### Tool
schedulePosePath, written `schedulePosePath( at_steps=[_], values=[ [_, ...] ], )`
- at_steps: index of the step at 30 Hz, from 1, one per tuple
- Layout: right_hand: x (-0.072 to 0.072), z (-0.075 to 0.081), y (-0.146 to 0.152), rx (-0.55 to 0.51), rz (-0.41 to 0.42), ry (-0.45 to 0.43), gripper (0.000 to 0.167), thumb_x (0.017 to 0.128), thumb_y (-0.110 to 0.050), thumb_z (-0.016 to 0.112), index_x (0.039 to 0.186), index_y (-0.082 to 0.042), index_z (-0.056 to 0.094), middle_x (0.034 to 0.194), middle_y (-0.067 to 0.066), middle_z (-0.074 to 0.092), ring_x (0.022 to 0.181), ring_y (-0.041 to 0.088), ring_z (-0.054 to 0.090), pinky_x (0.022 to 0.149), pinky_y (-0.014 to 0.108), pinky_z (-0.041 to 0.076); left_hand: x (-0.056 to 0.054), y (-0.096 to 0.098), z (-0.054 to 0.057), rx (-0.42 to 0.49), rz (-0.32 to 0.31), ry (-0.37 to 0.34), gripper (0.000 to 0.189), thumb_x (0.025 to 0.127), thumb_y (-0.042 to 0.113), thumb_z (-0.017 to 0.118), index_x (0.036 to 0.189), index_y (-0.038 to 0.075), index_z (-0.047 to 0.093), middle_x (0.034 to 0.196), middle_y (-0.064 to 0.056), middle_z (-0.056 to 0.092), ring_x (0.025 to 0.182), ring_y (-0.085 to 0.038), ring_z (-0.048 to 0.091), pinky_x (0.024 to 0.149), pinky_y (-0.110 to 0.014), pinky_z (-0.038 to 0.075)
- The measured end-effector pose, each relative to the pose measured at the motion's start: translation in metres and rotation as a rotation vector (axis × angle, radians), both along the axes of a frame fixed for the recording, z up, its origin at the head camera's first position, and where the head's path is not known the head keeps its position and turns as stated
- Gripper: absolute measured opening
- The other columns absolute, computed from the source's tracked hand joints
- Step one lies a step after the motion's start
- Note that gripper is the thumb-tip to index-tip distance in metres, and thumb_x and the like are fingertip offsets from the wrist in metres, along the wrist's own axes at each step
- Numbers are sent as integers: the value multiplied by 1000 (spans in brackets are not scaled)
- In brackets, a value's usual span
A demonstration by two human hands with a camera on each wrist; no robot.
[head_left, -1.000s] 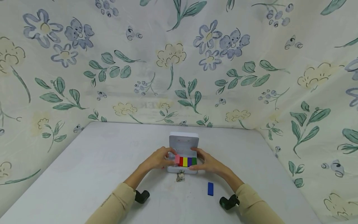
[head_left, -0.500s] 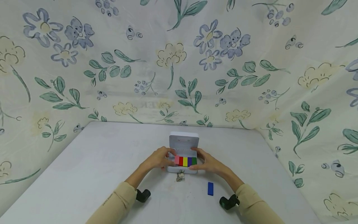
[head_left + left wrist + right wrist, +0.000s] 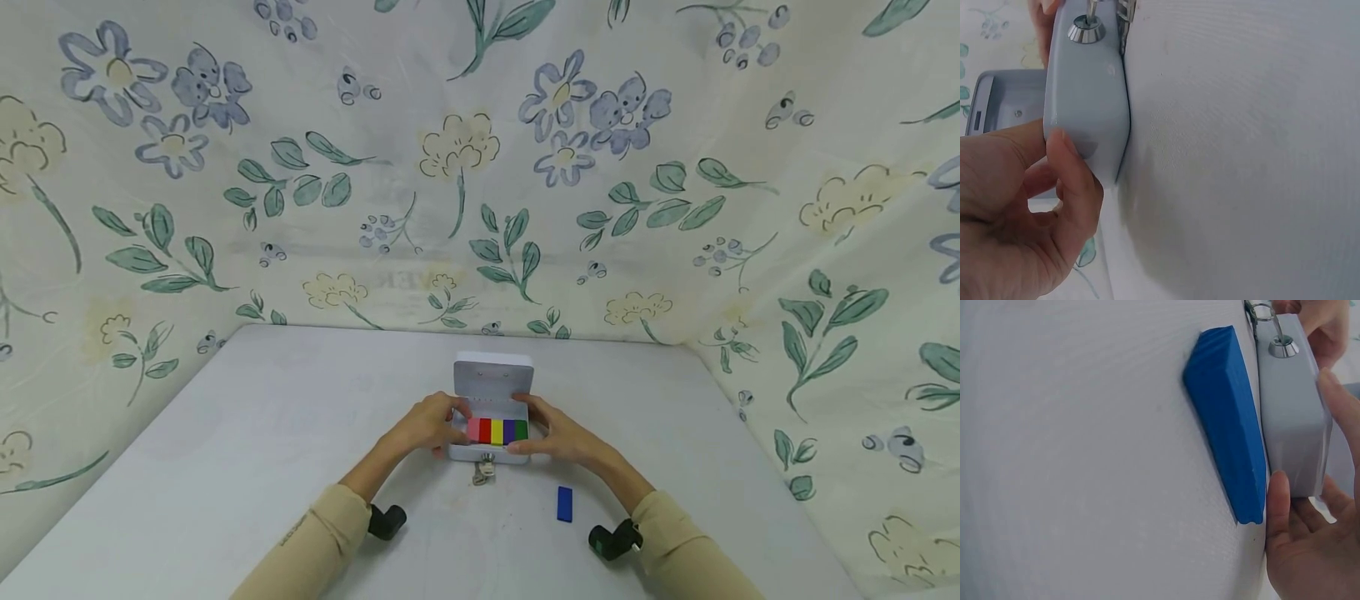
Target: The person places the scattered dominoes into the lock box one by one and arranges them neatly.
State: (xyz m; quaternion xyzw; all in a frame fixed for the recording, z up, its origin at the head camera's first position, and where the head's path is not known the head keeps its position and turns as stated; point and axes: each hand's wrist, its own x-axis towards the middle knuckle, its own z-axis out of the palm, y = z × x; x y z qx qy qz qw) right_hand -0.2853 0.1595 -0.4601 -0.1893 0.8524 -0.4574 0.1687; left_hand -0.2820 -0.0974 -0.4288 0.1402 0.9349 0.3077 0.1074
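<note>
A pale grey metal cash box (image 3: 465, 455) sits on the table, its lid raised at the back. Inside, a pink bar (image 3: 473, 431) that looks like modelling clay lies beside red (image 3: 485, 432), yellow (image 3: 497, 432), purple (image 3: 509, 432) and green (image 3: 521, 431) ones. At the box's left end, my left hand (image 3: 431, 423) pinches the pink bar between thumb and fingers; in the left wrist view the box wall hides that bar. My right hand (image 3: 558, 433) grips the box's right end, thumb at the front rim and some fingers underneath and behind, as the right wrist view (image 3: 1310, 550) tells.
A blue bar (image 3: 565, 504) with a ridged end lies on the white table (image 3: 315, 383) in front of the box, to the right. Keys (image 3: 481, 475) hang from the box's front lock (image 3: 1284, 347). Floral fabric (image 3: 480, 167) rises behind the table.
The pink bar has gone down slightly into the box, level with the red one, with my left hand on it. My right hand has stayed on the box.
</note>
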Motion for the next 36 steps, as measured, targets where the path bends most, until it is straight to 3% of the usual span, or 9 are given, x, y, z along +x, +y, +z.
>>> schedulePosePath(
  at_steps=[32, 36],
  values=[
    [-5, 3, 4, -15, 43, -23, 92, 80, -40, 79, 154, -26, 27, 164, 10, 19, 151, 36, 20, 119, 59, 19, -3, 1, -7, 2, 3, 47, 34, 80, 19, 81, 111, 10, 70, 82, -8, 54, 52, -15, 50, 44, -22, 44],
    [-7, 4, 6, 0, 55, -21, 92, 80, -39, 79, 154, -27, 27, 164, 10, 19, 151, 36, 19, 119, 60, 18, -3, -1, -8, 12, -12, 79, 40, 78, 22, 82, 115, 10, 70, 86, -8, 54, 64, -16, 50, 50, -22, 43]
  ],
)
